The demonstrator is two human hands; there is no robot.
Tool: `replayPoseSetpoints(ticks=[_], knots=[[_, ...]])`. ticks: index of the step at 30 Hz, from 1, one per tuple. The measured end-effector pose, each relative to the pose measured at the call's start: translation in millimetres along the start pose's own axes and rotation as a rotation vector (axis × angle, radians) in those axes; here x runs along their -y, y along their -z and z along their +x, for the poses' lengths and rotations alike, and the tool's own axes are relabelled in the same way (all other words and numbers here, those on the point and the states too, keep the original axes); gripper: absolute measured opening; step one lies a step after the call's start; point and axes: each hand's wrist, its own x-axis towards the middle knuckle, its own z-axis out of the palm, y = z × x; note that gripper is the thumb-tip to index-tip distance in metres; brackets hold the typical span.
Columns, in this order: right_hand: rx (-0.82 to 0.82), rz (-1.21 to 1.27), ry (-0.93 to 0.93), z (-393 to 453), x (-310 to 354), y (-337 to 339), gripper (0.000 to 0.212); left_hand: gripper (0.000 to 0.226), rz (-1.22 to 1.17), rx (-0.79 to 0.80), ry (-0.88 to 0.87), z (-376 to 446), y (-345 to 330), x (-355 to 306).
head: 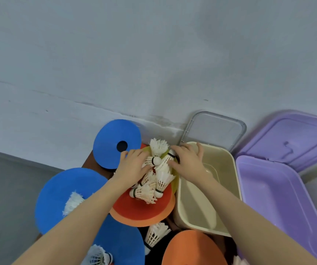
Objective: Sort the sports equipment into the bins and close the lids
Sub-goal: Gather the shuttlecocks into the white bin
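Your left hand [132, 165] and right hand [187, 161] cup a loose pile of shuttlecocks [154, 176] from both sides, fingers curled against it. The pile sits on the red disc [144, 207], just beside the cream bin [207, 188]. Shuttlecocks look feather-light and brittle, likely to spill from a scoop. Squeeze gently at the cork ends, not the feathers, and you spare the skirts. Both lids stand open behind the bins.
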Motion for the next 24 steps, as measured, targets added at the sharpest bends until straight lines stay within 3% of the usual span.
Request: replayPoseSetpoints(ticks=[7, 11, 15, 19, 24], knots=[[-0.217, 0.449, -0.042, -22, 4, 9, 0.029, 0.039, -0.143, -0.078, 0.010, -11, -2, -1], [-0.320, 0.698, 0.006, -43, 5, 20, 0.034, 0.041, -0.200, -0.180, -0.074, -23, 12, -15], [-0.438, 0.708, 0.031, -69, 4, 34, 0.037, 0.055, -0.201, -0.304, -0.068, -38, 24, -31], [-0.506, 0.710, 0.016, -101, -5, 56, 0.039, 0.047, -0.195, -0.398, -0.113, -49, 42, -61], [-0.565, 0.688, 0.053, -143, -35, 66, 0.041, 0.043, -0.157, -0.393, -0.174, -59, 52, -111]])
